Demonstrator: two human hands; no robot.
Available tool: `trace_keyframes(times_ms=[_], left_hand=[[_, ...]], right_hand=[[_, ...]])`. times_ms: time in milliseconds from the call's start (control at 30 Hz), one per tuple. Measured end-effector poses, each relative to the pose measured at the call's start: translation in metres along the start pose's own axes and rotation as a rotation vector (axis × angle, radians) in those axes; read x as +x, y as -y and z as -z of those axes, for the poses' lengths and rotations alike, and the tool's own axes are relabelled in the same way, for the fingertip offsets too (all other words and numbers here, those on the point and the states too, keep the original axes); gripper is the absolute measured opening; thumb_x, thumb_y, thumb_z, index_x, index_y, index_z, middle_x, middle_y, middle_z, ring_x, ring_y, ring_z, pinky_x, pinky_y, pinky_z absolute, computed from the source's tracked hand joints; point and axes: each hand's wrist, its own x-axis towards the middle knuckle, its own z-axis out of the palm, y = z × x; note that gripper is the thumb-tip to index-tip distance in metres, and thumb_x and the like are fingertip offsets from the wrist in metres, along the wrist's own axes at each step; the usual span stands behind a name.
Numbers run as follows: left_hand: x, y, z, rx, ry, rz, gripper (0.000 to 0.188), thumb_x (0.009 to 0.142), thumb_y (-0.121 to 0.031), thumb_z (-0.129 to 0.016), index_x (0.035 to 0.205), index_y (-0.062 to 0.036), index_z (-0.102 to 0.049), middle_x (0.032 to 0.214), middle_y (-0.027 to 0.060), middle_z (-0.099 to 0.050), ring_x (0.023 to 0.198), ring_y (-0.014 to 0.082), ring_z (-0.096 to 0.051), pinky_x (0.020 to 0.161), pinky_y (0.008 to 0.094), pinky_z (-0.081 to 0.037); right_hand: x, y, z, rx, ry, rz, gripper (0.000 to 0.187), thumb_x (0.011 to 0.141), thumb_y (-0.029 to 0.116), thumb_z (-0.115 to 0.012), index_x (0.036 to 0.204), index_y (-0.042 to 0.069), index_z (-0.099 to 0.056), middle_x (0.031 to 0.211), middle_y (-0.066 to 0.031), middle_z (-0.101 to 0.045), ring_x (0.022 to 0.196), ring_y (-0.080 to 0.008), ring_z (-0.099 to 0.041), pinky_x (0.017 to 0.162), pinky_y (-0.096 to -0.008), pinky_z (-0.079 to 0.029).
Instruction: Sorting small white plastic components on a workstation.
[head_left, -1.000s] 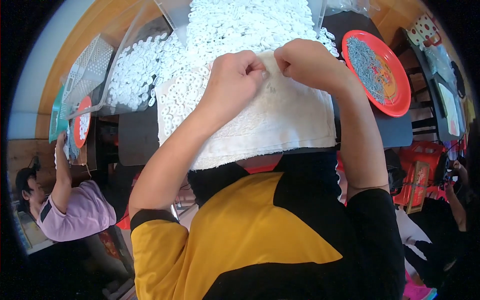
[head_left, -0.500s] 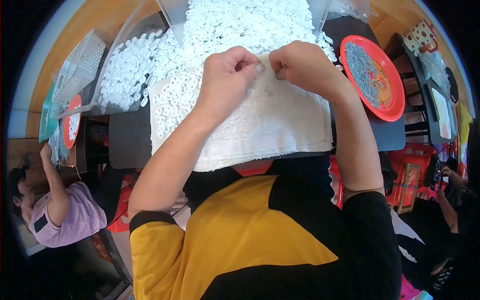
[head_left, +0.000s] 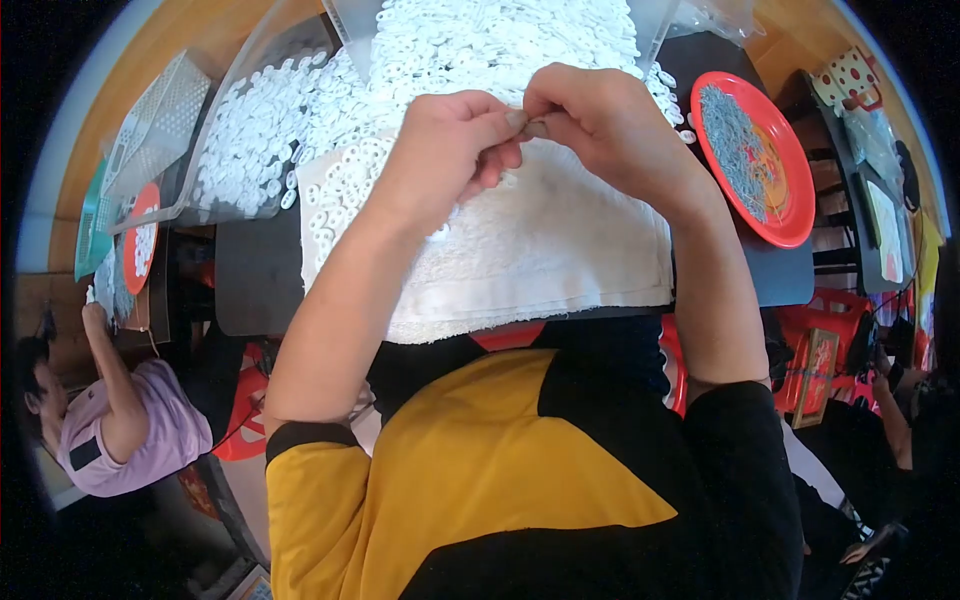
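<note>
Over the far edge of the cream cloth (head_left: 560, 240), the left hand (head_left: 440, 145) and right hand (head_left: 610, 125) meet, fingertips pinched; I can't tell on what. White oval pieces (head_left: 342, 195) lie on the cloth's left; a slackened pinch could drop something tiny among them.
</note>
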Motion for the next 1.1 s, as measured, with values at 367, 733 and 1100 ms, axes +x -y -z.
trace_keyframes(times_ms=[367,733,1100], left_hand=[[0.001,-0.004,0.009,-0.326,0.068,-0.021,0.014,0.088,-0.007,-0.060,0.081,0.0049,-0.063,0.066,0.0096,-0.061,0.048,0.0097,-0.049,0.040,0.0209,-0.032],[0.002,0.007,0.007,0.189,0.036,-0.286,0.013,0.087,-0.009,-0.061,0.085,0.0022,-0.067,0.069,0.0111,-0.063,0.055,0.0156,-0.056,0.048,0.0278,-0.043],[-0.007,0.012,0.001,1.136,0.128,-0.559,0.010,0.078,-0.010,-0.063,0.080,0.0002,-0.065,0.088,0.0136,-0.063,0.080,0.0347,-0.063,0.071,0.0444,-0.049]], right_hand=[[0.003,0.001,-0.004,0.265,-0.150,0.045,0.006,0.087,-0.001,-0.063,0.093,0.000,-0.064,0.077,-0.0044,-0.063,0.069,-0.0115,-0.058,0.063,-0.0238,-0.046],[0.003,0.001,0.004,0.222,-0.191,-0.044,0.003,0.088,0.004,-0.062,0.088,0.001,-0.062,0.070,-0.0023,-0.058,0.065,-0.0079,-0.050,0.059,-0.0231,-0.041],[0.001,-0.005,0.004,0.128,-0.178,-0.101,0.006,0.089,0.007,-0.061,0.087,0.001,-0.062,0.068,-0.0029,-0.058,0.062,-0.0092,-0.049,0.056,-0.0237,-0.039]])
